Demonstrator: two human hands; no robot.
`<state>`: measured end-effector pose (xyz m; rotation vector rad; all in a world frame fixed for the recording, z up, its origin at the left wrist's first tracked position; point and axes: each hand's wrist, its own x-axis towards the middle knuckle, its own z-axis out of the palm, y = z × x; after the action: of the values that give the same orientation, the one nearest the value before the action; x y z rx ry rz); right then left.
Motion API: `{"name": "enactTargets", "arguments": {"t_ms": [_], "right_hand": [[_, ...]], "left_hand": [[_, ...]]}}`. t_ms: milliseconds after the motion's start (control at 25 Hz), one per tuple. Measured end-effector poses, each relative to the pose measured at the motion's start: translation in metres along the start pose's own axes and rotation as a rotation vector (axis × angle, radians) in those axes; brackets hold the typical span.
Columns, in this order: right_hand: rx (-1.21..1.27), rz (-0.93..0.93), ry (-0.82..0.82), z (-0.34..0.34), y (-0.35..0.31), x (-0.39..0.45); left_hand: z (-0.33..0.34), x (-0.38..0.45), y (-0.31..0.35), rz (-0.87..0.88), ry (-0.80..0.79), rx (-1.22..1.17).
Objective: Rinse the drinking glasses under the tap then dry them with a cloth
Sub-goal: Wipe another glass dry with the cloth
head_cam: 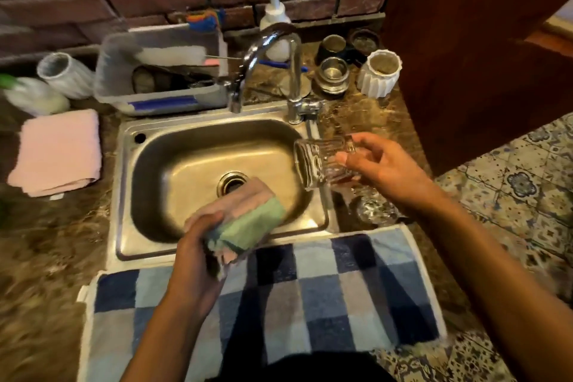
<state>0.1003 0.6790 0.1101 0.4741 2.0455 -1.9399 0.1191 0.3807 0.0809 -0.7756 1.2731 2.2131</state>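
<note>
Two hands at work over the steel sink [130,164]. Right hand [384,167], at three o'clock from the drain [232,183], grips a clear ribbed drinking glass [319,161] tipped on its side, mouth pointing toward nine o'clock, hanging over the sink's right rim. Left hand [198,245], at six o'clock, clutches a folded green-and-pink cloth [245,220] above the basin's near edge. Glass and cloth are apart. Another glass [376,209] stands on the counter just below the right hand, at four o'clock. Tap [273,40] arches at twelve o'clock. Checked blue towel [341,288] lies along the near edge; pink folded cloth [59,152] at nine o'clock.
</note>
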Motion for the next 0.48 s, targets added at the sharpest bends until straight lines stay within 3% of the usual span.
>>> {"name": "enactTargets", "arguments": {"t_ms": [240, 480], "right_hand": [[0.010, -0.022, -0.141, 0.099, 0.002, -0.035], [-0.032, -0.072, -0.299, 0.155, 0.006, -0.046]], "left_hand": [[-0.036, -0.035, 0.026, 0.037, -0.023, 0.040], [-0.081, -0.055, 0.050, -0.109, -0.028, -0.035]]}}
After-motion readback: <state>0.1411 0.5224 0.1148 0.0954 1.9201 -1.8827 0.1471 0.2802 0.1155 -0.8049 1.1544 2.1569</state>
